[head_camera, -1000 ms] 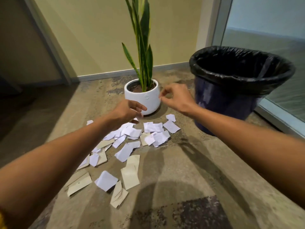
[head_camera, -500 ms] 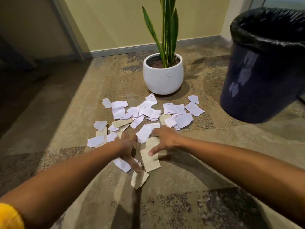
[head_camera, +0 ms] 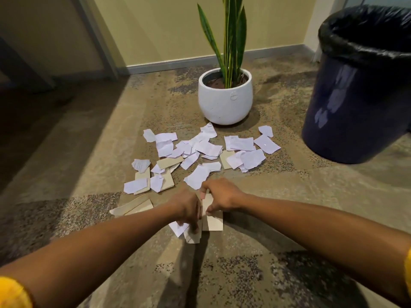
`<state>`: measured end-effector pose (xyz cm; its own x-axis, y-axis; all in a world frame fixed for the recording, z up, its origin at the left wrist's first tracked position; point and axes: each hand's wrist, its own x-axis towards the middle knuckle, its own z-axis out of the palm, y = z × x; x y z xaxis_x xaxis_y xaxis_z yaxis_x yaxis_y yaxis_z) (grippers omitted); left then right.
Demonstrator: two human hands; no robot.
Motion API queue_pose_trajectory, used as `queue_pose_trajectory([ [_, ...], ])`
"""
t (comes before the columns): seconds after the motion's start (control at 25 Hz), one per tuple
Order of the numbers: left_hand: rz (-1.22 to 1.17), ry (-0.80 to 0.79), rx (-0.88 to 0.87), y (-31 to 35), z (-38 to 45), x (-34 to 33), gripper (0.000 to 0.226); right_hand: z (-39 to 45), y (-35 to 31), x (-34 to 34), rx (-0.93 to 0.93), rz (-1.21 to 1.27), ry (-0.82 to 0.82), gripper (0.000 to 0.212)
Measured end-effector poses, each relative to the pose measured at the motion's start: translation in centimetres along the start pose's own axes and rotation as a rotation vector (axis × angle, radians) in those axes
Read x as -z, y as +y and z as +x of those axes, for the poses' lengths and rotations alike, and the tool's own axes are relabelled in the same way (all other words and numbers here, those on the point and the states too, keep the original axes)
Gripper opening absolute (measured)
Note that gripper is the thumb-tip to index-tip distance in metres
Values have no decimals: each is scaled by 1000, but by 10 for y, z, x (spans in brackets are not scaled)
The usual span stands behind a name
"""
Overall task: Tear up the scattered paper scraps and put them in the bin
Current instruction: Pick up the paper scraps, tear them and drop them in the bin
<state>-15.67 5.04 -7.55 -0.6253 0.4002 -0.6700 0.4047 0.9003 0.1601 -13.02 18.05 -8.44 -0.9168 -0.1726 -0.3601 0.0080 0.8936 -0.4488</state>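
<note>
This looks like an office or other commercial interior, in a corner or hallway spot. The floor [head_camera: 93,165] is patterned carpet in tan and speckled grey patches, laid like carpet tiles. A plain yellowish wall [head_camera: 160,30] with a grey skirting board [head_camera: 169,64] runs across the top of the frame. At upper centre stands a snake plant [head_camera: 231,38] in a round white pot [head_camera: 224,103]; at upper right, a large dark bin [head_camera: 355,103] with a black liner [head_camera: 364,34].

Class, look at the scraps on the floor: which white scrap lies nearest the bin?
The small white scrap at the far right of the pile, just right of the plant pot. It sits closest to the bin; every other white scrap lies further left or nearer the hands.
</note>
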Motion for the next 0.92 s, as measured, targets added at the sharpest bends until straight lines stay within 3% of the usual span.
queue_pose_trajectory([
  [0.28,-205,-51,-18,3,-15,23,26,-15,9,38,-25,200,70,30],
  [0.4,-341,36,-19,14,-14,53,22,-26,21,69,-77,407,167,17],
  [0.48,-349,107,-21,21,-13,68,19,-35,30,89,-98,566,252,19],
  [0.6,-8,183,-83,23,-18,68,21,-47,43,110,-162,690,392,11],
  [0.68,303,159,-105,16,-25,48,39,-55,50,116,-200,725,425,19],
  [0.84,365,-4,-75,-1,-33,3,77,-62,57,117,-175,771,391,33],
  [0.92,386,-13,-67,-3,-33,-10,78,-60,54,115,-167,779,379,32],
])
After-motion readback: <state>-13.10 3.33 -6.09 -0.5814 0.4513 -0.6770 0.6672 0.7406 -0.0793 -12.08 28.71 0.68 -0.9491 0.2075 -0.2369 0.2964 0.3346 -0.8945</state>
